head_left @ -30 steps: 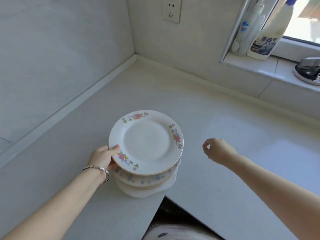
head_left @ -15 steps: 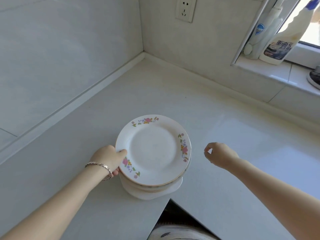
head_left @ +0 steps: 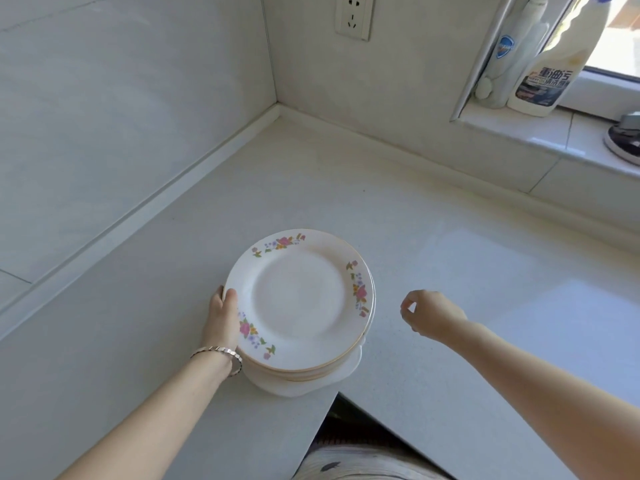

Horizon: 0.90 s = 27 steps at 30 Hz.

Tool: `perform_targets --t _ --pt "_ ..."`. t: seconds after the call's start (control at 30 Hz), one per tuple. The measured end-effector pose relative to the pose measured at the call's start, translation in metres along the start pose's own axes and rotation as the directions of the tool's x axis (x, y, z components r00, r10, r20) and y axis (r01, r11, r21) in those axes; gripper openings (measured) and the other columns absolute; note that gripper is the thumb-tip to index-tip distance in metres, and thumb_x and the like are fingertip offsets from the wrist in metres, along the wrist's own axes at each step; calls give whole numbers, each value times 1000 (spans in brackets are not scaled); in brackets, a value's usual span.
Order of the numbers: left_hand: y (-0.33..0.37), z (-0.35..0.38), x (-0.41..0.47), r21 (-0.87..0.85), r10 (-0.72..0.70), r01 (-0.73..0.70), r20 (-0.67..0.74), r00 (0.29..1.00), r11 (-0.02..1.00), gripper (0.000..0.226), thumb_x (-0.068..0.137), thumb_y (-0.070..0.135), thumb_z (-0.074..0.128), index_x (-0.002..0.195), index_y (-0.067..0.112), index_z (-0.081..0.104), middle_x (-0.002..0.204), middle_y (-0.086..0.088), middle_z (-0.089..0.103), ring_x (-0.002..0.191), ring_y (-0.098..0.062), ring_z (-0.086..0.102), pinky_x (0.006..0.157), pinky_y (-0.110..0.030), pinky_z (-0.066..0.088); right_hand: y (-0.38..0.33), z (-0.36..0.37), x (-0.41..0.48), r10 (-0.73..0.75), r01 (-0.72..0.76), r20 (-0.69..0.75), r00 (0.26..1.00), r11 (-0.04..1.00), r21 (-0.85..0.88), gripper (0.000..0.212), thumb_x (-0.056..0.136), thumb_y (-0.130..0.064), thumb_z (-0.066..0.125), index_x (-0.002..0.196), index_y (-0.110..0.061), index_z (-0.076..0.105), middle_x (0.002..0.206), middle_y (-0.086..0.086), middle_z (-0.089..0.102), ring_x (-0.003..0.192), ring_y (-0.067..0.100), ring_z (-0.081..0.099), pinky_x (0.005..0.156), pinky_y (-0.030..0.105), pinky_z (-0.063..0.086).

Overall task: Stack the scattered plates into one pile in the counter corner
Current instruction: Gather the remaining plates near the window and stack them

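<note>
A pile of white plates (head_left: 298,299) with pink flower sprigs on the rims sits on the pale counter (head_left: 450,265), close to the inner front edge. The top plate lies nearly square on the ones below; a plain white plate sticks out at the bottom right. My left hand (head_left: 223,317), with a silver bracelet at the wrist, grips the pile's left rim, thumb on top. My right hand (head_left: 429,315) hovers to the right of the pile, apart from it, fingers loosely curled and holding nothing. The counter corner (head_left: 280,112) lies further back.
Tiled walls meet at the corner, with a wall socket (head_left: 353,15) above. On the window sill at the upper right stand two cleaner bottles (head_left: 543,74) and a dark object (head_left: 623,136). The counter's front edge cuts in just below the pile.
The top plate has settled from a tilted, offset position down onto the pile. My left hand slid along the left rim. The view has shifted, so the pile sits further right and lower.
</note>
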<state>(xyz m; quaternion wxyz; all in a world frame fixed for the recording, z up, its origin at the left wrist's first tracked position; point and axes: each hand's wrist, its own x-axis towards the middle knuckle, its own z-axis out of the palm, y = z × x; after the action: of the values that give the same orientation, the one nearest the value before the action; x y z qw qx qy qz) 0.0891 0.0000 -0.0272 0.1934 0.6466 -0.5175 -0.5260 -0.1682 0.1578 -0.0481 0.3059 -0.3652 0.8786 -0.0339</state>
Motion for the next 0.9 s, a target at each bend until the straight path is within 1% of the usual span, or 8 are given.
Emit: perform_targets --t 0.13,0.2,0.27,0.33,0.43,0.57,0.73,0.9 --pt "2 2 -4 -16 -23 23 -13 1000 1000 63 74 43 31 126 10 46 121 -22 60 95 -35 61 89 -46 48 4 7 -4 15 -15 6 1000 1000 14 26 91 -25 44 110 -19 62 100 4 70 86 23 69 66 26 49" --pt "1 1 -6 160 7 -9 14 1000 987 62 88 43 34 140 9 32 127 -17 55 104 -34 57 93 -41 42 9 9 -5 21 -21 15 1000 1000 16 27 91 -25 44 110 -19 62 98 4 70 81 22 66 63 25 48" --pt "0 2 -7 475 186 -164 1 983 864 63 95 35 37 146 3 19 141 -20 42 124 -36 46 106 -41 35 15 10 -6 30 -31 22 999 999 15 26 92 -24 43 110 -18 61 97 3 68 79 20 64 56 21 43" --pt "7 11 -15 674 536 -443 81 840 592 58 93 27 44 142 -1 29 147 -25 33 138 -35 31 112 -44 25 23 9 -9 56 -56 5 998 998 23 26 92 -24 43 109 -19 61 99 2 68 79 20 62 53 17 38" --pt "30 46 -30 515 786 -802 340 516 303 46 83 25 41 117 -1 57 121 -22 59 116 -22 43 100 -31 32 41 6 -19 102 -101 -26 994 994 53 25 91 -25 42 107 -21 61 90 -1 64 75 18 58 53 16 36" --pt "71 121 -82 258 602 -883 653 459 392 30 87 22 42 101 13 67 94 -2 69 78 -10 59 78 -27 49 87 -1 -44 185 -178 -89 979 981 83 24 91 -27 42 107 -22 61 87 -1 65 74 19 56 52 18 35" --pt "72 229 -123 367 162 -831 870 466 418 24 89 18 44 103 13 63 89 -2 65 89 -23 64 79 -29 48 163 -17 -89 328 -310 -133 935 940 141 22 91 -28 42 104 -23 60 99 3 69 75 19 54 58 23 38" --pt "50 333 -175 419 -12 -849 898 439 322 28 88 16 40 105 12 62 98 -7 68 87 -23 59 80 -27 46 264 -24 -142 477 -439 -145 867 868 232 29 91 -26 42 112 -20 60 107 5 69 85 22 60 69 25 40"
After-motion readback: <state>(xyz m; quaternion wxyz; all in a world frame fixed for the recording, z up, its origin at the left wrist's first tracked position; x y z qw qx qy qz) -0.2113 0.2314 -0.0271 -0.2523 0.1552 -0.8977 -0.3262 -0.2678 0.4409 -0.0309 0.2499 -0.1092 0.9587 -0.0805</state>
